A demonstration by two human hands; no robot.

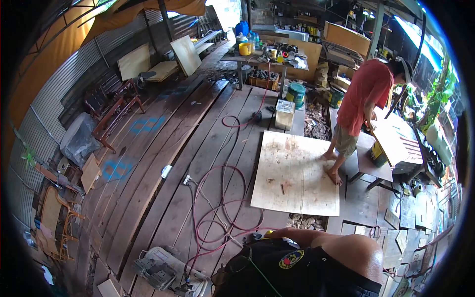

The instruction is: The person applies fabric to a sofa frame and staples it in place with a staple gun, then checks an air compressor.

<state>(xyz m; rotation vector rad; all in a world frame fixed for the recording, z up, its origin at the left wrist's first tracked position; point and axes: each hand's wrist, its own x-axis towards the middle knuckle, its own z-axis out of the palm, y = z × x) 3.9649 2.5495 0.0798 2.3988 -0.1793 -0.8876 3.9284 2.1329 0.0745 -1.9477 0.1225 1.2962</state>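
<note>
My bare right arm reaches leftward along the bottom of the view, in front of my black clothing with its round emblem. Where the arm narrows, beside a small yellow-and-black object, the fingers are hidden, so I cannot tell whether my right hand holds it. A dark red hose runs close by that spot and loops over the floorboards. My left hand is out of sight. Near the bottom left, a dusty grey machine or case sits on the planks with the hose beside it.
A person in a red shirt stands barefoot on a plywood sheet, bending over a pale board. Ahead are a cluttered table, a square tin and a green bucket. Wooden chair frames line the left wall.
</note>
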